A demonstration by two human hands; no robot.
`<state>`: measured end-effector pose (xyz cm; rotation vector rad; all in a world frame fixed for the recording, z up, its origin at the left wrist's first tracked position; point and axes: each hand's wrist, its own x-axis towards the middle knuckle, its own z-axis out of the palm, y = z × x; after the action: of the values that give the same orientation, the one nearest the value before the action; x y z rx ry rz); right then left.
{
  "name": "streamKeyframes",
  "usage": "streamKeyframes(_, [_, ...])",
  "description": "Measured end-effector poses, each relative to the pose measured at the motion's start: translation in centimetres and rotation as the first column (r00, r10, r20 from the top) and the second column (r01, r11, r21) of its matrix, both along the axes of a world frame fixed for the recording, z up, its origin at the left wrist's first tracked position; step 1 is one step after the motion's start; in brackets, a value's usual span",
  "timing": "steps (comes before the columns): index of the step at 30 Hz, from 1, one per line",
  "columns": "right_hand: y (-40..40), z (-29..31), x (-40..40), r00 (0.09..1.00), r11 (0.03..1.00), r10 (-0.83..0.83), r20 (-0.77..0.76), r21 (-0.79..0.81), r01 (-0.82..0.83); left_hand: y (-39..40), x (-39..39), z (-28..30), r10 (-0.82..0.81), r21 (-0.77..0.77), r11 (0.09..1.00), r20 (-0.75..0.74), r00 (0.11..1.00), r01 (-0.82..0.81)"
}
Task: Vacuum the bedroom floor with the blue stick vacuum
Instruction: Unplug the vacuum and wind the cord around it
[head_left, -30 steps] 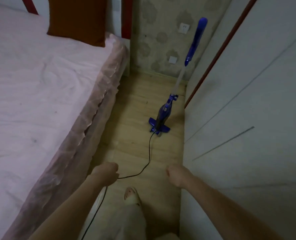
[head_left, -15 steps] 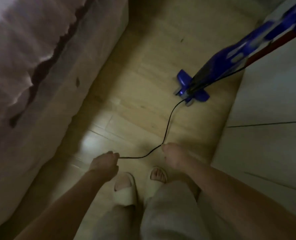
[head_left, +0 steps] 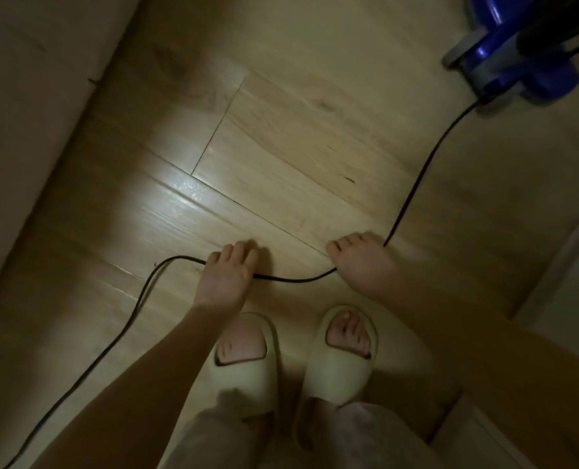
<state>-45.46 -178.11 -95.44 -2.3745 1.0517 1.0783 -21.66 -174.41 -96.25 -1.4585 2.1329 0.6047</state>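
Your left hand [head_left: 225, 277] has its fingers curled over the black power cord [head_left: 291, 279], holding it low above the floor; your right hand [head_left: 361, 262] grips the same cord a short way along, so a shallow sag of it hangs between your two hands. Expect the cord to be light, thin and limp: it should bend wherever you let it and slide easily through a loose grip, so hold it firmly if you want to gather slack.

Beyond your right fingers the cord rises away in a smooth curve to the blue stick vacuum [head_left: 518, 59], whose glossy plastic foot and grey trim sit well ahead and to the right of that hand. That body looks rigid and far heavier than the cord; take it by its handle, which is out of view here, not by the cord. Behind your left fingers the cord loops and trails off along the pale wood-grain floor [head_left: 281, 130], smooth and faintly shiny. Below both hands are your cream slippers [head_left: 340, 370], rounded and soft-looking.
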Motion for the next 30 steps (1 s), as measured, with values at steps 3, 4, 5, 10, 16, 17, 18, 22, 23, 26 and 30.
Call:
streamKeyframes(3, [0.7, -0.4, 0.1, 0.996, 0.988, -0.071, 0.055, 0.142, 0.063, -0.7, 0.8, -0.7, -0.109, 0.003, 0.994, -0.010, 0.994, 0.109])
streamKeyframes(4, [0.8, -0.1, 0.1, 0.982, 0.963, -0.180, 0.062, 0.213, 0.163, -1.1, 0.9, -0.3, -0.070, 0.001, 0.998, -0.037, 0.997, 0.070])
streamKeyframes(5, [1.0, 0.6, 0.1, 0.947, 0.922, -0.313, 0.077, 0.263, 0.284, -1.7, 1.1, 0.4, 0.020, 0.000, 1.000, -0.101, 0.995, -0.020])
streamKeyframes(10, [0.4, 10.1, 0.2, 0.534, 0.542, -0.830, 0.161, 0.454, 0.707, -4.8, 2.3, 8.8, 0.566, 0.252, 0.819, -0.501, 0.654, -0.516])
streamKeyframes(16, [-4.1, 32.3, 2.2, 0.094, 0.259, -0.957, 0.273, 0.670, 0.696, -9.0, 4.3, 23.9, 0.460, 0.301, 0.886, -0.480, 0.747, -0.352])
streamKeyframes(17, [-4.7, 35.8, 2.6, 0.058, 0.237, -0.960, 0.273, 0.686, 0.688, -9.5, 4.5, 26.4, 0.446, 0.321, 0.888, -0.439, 0.780, -0.328])
streamKeyframes(18, [-5.2, 39.1, 2.9, 0.034, 0.226, -0.960, 0.279, 0.693, 0.685, -9.9, 4.8, 28.9, 0.442, 0.348, 0.882, -0.385, 0.810, -0.316])
streamKeyframes(22, [-6.5, 50.6, 3.8, -0.133, 0.140, -0.938, 0.321, 0.699, 0.701, -11.4, 5.7, 38.9, 0.442, 0.504, 0.800, -0.127, 0.888, -0.326])
streamKeyframes(23, [-6.7, 53.3, 3.8, -0.196, 0.105, -0.923, 0.330, 0.708, 0.699, -11.7, 5.9, 41.3, 0.470, 0.518, 0.781, -0.118, 0.875, -0.349])
streamKeyframes(26, [-6.6, 60.4, 3.6, -0.286, 0.072, -0.881, 0.377, 0.705, 0.706, -13.1, 5.4, 48.8, 0.617, 0.462, 0.757, -0.277, 0.736, -0.461])
streamKeyframes(30, [-5.3, 67.3, 3.4, -0.262, 0.093, -0.879, 0.397, 0.684, 0.723, -13.9, 3.4, 59.2, 0.660, 0.398, 0.750, -0.500, 0.560, -0.529])
